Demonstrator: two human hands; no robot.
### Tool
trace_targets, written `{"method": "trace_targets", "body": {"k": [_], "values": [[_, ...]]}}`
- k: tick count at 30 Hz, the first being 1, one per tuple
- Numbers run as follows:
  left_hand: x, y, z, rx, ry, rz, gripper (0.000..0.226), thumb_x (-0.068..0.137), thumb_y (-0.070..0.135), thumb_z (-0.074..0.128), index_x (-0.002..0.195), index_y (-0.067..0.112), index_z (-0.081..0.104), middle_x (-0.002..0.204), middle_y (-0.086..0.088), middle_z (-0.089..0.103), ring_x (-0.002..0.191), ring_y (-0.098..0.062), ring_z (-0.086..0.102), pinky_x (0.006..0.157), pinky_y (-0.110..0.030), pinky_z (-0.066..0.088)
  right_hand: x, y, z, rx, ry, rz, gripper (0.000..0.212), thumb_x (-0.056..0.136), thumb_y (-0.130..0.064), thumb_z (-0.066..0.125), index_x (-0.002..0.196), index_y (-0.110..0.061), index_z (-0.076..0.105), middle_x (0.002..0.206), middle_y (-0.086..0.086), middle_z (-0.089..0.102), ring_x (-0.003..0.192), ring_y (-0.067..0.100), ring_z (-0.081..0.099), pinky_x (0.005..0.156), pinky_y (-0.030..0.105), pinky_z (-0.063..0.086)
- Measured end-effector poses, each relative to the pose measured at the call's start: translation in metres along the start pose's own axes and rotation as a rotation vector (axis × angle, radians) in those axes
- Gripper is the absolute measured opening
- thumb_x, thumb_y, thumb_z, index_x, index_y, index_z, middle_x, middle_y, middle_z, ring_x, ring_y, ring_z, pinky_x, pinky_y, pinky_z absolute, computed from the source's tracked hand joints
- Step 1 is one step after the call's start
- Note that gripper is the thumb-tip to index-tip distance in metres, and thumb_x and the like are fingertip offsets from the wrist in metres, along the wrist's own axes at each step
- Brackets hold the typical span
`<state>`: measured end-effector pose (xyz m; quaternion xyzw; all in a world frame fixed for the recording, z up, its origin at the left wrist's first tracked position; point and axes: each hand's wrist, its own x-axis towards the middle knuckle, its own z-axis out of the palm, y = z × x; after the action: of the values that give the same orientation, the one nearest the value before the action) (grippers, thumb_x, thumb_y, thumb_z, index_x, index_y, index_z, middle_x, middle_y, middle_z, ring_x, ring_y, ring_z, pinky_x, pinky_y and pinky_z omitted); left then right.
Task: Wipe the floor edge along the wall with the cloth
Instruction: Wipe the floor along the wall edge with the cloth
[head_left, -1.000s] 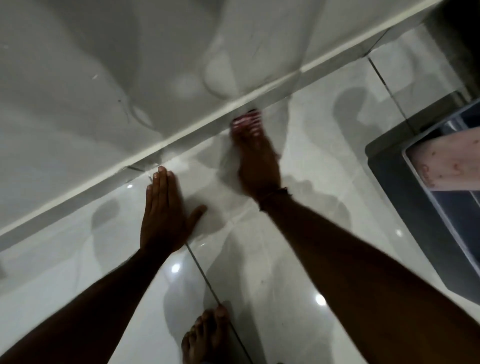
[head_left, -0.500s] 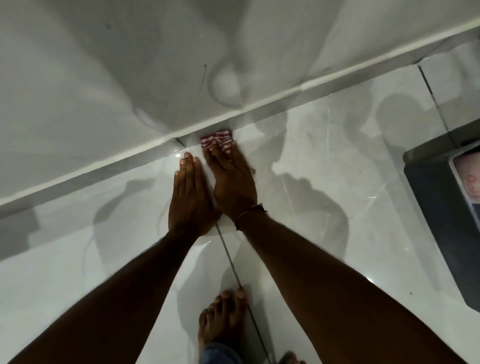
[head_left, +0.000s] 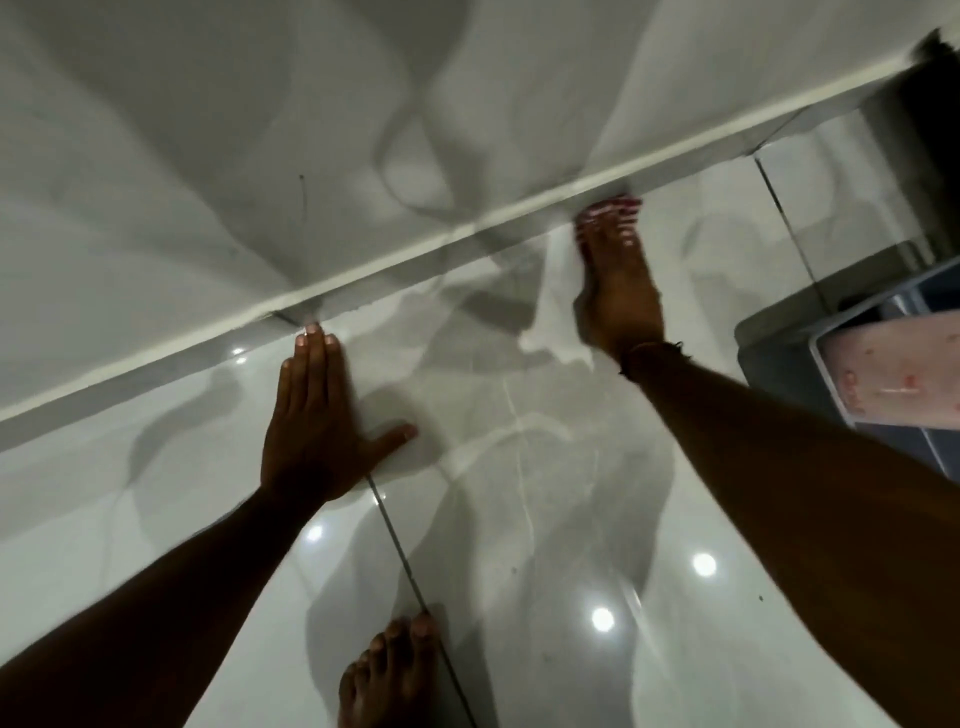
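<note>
A red-and-white striped cloth (head_left: 613, 208) lies at the foot of the wall, mostly hidden under my fingers. My right hand (head_left: 618, 280) presses flat on it against the white skirting edge (head_left: 415, 247). My left hand (head_left: 317, 421) lies flat on the glossy floor tile, fingers together and pointing at the skirting, thumb spread to the right, with nothing under it. The fingertips of the left hand almost touch the skirting.
A dark mat with a grey tray-like object (head_left: 883, 358) lies at the right edge. My bare foot (head_left: 389, 675) stands at the bottom centre on a tile joint. A dark object (head_left: 930, 93) sits at the top right by the wall. The grey wall (head_left: 260, 130) fills the top.
My right hand has slid the cloth to the right along the skirting, away from my left hand. The left hand stayed planted on the floor, its thumb now spread.
</note>
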<state>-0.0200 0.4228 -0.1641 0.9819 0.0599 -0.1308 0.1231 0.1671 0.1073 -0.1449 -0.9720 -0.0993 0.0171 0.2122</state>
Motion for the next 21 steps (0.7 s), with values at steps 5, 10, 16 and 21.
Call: {"method": "trace_targets", "body": {"k": [5,10,16,21], "values": [[0.0,0.002,0.003,0.032,0.001,-0.025,0.139,0.076,0.095,0.043,0.166,-0.003,0.004,0.176,-0.024,0.0,0.165,-0.037,0.0,0.133,-0.051,0.009,0.028,0.058,-0.027,0.008,0.016,0.113,0.052,0.108,-0.011,0.044,0.159,-0.01,0.034,0.172,0.015,0.023,0.16,0.031,0.019,0.133,0.047,0.02],[0.002,-0.001,0.007,0.044,0.013,-0.02,0.139,0.075,0.097,0.042,0.167,0.0,0.003,0.176,-0.023,0.0,0.165,-0.036,0.0,0.132,-0.048,0.007,0.073,0.109,-0.055,-0.091,-0.027,0.333,0.071,0.1,-0.011,0.046,0.163,-0.004,0.014,0.172,0.022,0.012,0.16,0.041,0.011,0.134,0.055,0.008],[0.004,-0.005,0.013,0.074,-0.004,-0.049,0.139,0.076,0.1,0.037,0.168,0.004,-0.003,0.177,-0.019,-0.004,0.165,-0.031,-0.006,0.133,-0.047,0.008,0.078,0.122,-0.066,-0.065,0.004,0.389,0.065,0.104,-0.008,0.044,0.163,-0.009,0.017,0.171,0.021,0.019,0.157,0.043,0.023,0.132,0.055,0.019],[0.002,0.0,0.005,0.066,-0.038,-0.043,0.139,0.076,0.1,0.034,0.167,0.001,-0.002,0.177,-0.021,-0.005,0.165,-0.033,-0.006,0.134,-0.048,0.005,0.037,0.053,-0.025,-0.011,0.048,0.187,0.059,0.099,0.005,0.037,0.158,0.005,0.028,0.169,0.03,0.017,0.16,0.043,0.013,0.133,0.052,0.01]]}}
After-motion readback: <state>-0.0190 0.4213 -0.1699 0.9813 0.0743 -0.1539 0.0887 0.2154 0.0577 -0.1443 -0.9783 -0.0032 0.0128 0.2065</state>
